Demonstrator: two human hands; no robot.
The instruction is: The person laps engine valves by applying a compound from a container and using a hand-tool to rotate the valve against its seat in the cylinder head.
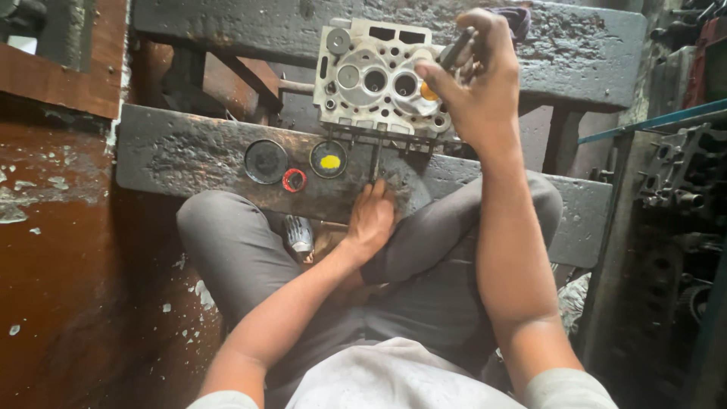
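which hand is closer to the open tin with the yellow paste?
Left. The left hand rests on the dark bench just below and right of the yellow-paste tin. The right hand is higher up, holding a dark-handled tool against the cylinder head.

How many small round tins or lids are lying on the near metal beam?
3. A dark tin at the left, a small red ring-shaped lid beside it, and a tin of yellow paste below the cylinder head. The left hand may hide others.
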